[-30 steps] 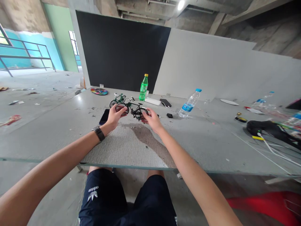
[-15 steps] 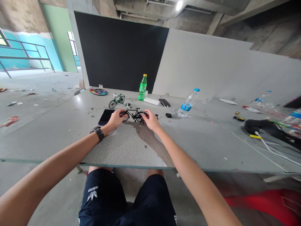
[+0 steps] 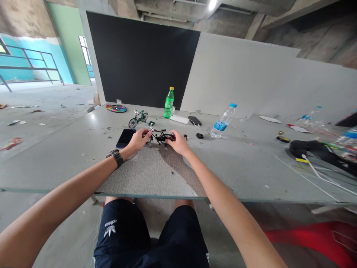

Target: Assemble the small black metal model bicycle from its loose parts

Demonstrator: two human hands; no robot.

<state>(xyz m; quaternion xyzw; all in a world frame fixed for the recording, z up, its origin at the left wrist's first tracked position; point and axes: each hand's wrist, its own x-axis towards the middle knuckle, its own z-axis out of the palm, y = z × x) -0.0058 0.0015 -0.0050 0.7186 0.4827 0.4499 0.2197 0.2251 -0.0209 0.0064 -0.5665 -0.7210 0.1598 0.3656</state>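
Observation:
A small black model bicycle (image 3: 160,137) stands upright on the grey table (image 3: 139,175), between my hands. My left hand (image 3: 140,138) pinches its front wheel, near the handlebar. On the other side my right hand (image 3: 177,142) has its fingers closed on the rear wheel. Behind my left hand stands a green model bicycle (image 3: 138,118). A dark phone (image 3: 125,138) lies just left of my left hand. Small dark parts rest behind the black bicycle and right of my right hand.
Toward the back are a green bottle (image 3: 169,103), a white cylinder (image 3: 179,119), a black power bank (image 3: 195,120) and a colourful palette (image 3: 116,108). A clear water bottle (image 3: 223,123) stands at right, with black tape (image 3: 283,139) and cables farther right.
The black bicycle has tilted or turned slightly in my hands, and my right fingers have shifted a little on the rear wheel. Both hands keep hold of it.

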